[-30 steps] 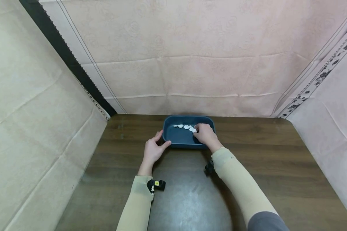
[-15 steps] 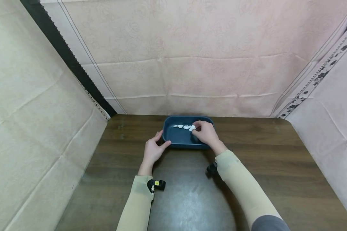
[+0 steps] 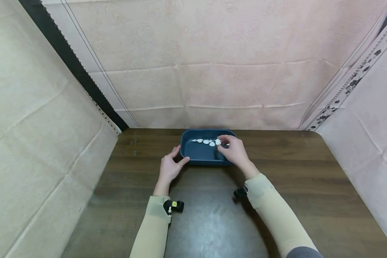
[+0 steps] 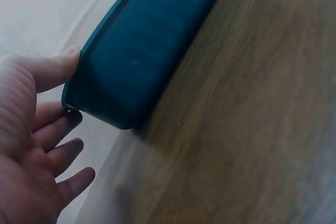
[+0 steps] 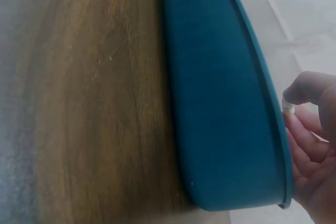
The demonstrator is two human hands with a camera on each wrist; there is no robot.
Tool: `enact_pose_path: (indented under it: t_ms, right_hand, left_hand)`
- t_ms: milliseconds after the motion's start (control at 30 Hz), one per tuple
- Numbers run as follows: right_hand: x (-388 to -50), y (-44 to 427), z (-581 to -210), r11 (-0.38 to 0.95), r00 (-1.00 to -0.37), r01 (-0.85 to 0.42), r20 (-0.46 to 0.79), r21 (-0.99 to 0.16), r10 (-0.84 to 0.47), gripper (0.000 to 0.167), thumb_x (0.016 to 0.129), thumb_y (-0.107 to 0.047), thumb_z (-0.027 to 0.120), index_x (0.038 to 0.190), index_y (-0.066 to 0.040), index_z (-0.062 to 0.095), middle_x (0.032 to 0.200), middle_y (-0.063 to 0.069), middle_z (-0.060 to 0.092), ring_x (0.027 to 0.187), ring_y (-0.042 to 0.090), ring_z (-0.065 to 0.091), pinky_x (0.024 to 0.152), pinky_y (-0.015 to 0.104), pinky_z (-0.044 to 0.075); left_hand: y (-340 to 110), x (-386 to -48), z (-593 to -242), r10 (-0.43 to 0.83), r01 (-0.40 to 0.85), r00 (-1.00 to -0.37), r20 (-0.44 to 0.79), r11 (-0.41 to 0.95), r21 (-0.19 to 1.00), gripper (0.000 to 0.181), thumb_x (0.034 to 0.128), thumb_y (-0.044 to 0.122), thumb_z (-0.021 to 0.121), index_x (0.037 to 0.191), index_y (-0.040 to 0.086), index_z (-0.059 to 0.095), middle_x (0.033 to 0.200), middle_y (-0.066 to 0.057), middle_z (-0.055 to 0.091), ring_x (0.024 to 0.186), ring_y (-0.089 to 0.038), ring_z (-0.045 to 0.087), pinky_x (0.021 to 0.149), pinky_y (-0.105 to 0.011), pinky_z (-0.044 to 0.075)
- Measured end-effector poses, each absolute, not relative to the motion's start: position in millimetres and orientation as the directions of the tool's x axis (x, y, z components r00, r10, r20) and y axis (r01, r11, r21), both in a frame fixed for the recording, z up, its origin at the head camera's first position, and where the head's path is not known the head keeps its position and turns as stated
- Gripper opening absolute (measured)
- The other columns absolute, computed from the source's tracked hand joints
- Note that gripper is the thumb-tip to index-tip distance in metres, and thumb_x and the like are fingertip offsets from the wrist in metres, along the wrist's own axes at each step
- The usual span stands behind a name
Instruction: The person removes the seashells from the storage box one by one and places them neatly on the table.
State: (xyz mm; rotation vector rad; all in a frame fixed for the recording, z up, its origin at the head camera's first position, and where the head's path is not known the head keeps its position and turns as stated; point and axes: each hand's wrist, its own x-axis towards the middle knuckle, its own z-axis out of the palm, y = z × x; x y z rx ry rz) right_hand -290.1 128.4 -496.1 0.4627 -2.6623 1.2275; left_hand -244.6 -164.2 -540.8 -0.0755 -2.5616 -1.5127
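A dark blue rectangular tray (image 3: 203, 159) stands near the table's far edge. Inside it, several small white oval pieces like pebbles lie in a row, one white pebble (image 3: 199, 141) towards the left. My left hand (image 3: 170, 168) rests against the tray's near left corner, thumb and fingers spread on its outside. In the left wrist view the thumb touches the rim and the other fingers are loosely extended. Over the tray's right part, my right hand (image 3: 234, 150) pinches a white pebble (image 5: 288, 106) between thumb and fingers. The right hand hides part of the tray's interior.
The brown wooden table (image 3: 293, 179) extends to both sides and towards me. A pale cloth (image 3: 219, 89) hangs behind its far edge, with more cloth (image 3: 51, 143) at the left and right. Black wrist cameras (image 3: 174, 206) are strapped to both forearms.
My right hand has lifted slightly and shifted right, with a white pebble taken from the row between its fingertips. The left hand and the tray have stayed in place.
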Motion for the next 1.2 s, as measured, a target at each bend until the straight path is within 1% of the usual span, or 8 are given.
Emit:
enact_pose_path:
  t_ms: [100, 333, 567, 800, 867, 933, 1100, 1200]
  right_hand:
    - [-285, 132, -495, 0.605, -0.936, -0.350, 0.296, -0.715, -0.192, 0.034, 0.097, -0.015, 0.074, 0.129, -0.005, 0.074, 0.118, 0.011, 0.073, 0.107, 0.027, 0.068, 0.097, 0.048, 0.058]
    - [-275, 145, -497, 0.572, -0.939, -0.338, 0.311, -0.748, -0.148, 0.033, 0.098, -0.015, 0.076, 0.129, -0.006, 0.074, 0.118, 0.011, 0.072, 0.107, 0.028, 0.066, 0.093, 0.051, 0.057]
    - [-266, 156, -499, 0.546, -0.938, -0.331, 0.331, -0.770, -0.102, 0.032, 0.097, -0.013, 0.078, 0.128, -0.006, 0.075, 0.113, 0.009, 0.073, 0.103, 0.027, 0.067, 0.082, 0.042, 0.058]
    - [-255, 170, -501, 0.512, -0.945, -0.305, 0.323, -0.803, -0.057, 0.031, 0.098, -0.013, 0.078, 0.128, -0.006, 0.075, 0.117, 0.010, 0.074, 0.106, 0.027, 0.069, 0.087, 0.044, 0.060]
    - [-252, 174, -501, 0.505, -0.946, -0.298, 0.321, -0.810, -0.043, 0.030, 0.099, -0.014, 0.078, 0.128, -0.007, 0.076, 0.117, 0.010, 0.074, 0.106, 0.026, 0.069, 0.088, 0.043, 0.061]
    - [-249, 179, -503, 0.500, -0.949, -0.286, 0.313, -0.817, -0.032, 0.029, 0.100, -0.015, 0.077, 0.128, -0.009, 0.076, 0.118, 0.008, 0.075, 0.106, 0.025, 0.070, 0.088, 0.037, 0.060]
    - [-241, 191, -506, 0.470, -0.965, -0.231, 0.264, -0.852, 0.005, 0.033, 0.101, -0.018, 0.077, 0.132, -0.007, 0.073, 0.117, 0.010, 0.074, 0.106, 0.023, 0.068, 0.085, 0.018, 0.055]
    - [-235, 200, -511, 0.451, -0.972, -0.194, 0.232, -0.871, 0.031, 0.034, 0.101, -0.018, 0.077, 0.132, -0.005, 0.072, 0.118, 0.013, 0.074, 0.107, 0.025, 0.068, 0.085, 0.013, 0.053]
  left_hand:
    - [-164, -245, -541, -0.042, 0.128, -0.985, 0.170, 0.487, 0.864, 0.070, 0.0956, 0.029, 0.084, 0.156, 0.009, 0.056, 0.158, -0.012, 0.054, 0.153, -0.029, 0.043, 0.123, -0.054, 0.035]
    - [-164, -247, -542, -0.042, 0.131, -0.984, 0.173, 0.485, 0.865, 0.069, 0.0953, 0.029, 0.085, 0.155, 0.008, 0.057, 0.157, -0.012, 0.055, 0.153, -0.030, 0.043, 0.123, -0.053, 0.035]
    - [-164, -247, -541, -0.046, 0.126, -0.985, 0.167, 0.472, 0.872, 0.068, 0.0957, 0.025, 0.084, 0.155, 0.007, 0.057, 0.158, -0.012, 0.054, 0.153, -0.030, 0.042, 0.123, -0.054, 0.035]
    - [-163, -246, -539, -0.044, 0.119, -0.986, 0.158, 0.472, 0.874, 0.069, 0.0959, 0.026, 0.084, 0.156, 0.007, 0.056, 0.158, -0.012, 0.054, 0.154, -0.030, 0.042, 0.124, -0.054, 0.034]
    - [-163, -246, -539, -0.045, 0.119, -0.986, 0.159, 0.473, 0.873, 0.069, 0.0960, 0.026, 0.084, 0.156, 0.007, 0.056, 0.158, -0.012, 0.053, 0.153, -0.030, 0.042, 0.123, -0.054, 0.034]
    - [-163, -245, -539, -0.043, 0.122, -0.986, 0.161, 0.474, 0.872, 0.069, 0.0961, 0.027, 0.084, 0.156, 0.007, 0.056, 0.158, -0.012, 0.053, 0.153, -0.030, 0.042, 0.123, -0.054, 0.035]
    - [-164, -244, -539, -0.038, 0.128, -0.985, 0.166, 0.476, 0.870, 0.069, 0.0963, 0.028, 0.083, 0.156, 0.008, 0.055, 0.159, -0.012, 0.053, 0.153, -0.030, 0.042, 0.123, -0.053, 0.035]
    - [-164, -244, -539, -0.040, 0.124, -0.986, 0.162, 0.475, 0.871, 0.069, 0.0965, 0.028, 0.083, 0.157, 0.009, 0.055, 0.159, -0.013, 0.052, 0.153, -0.030, 0.042, 0.123, -0.054, 0.034]
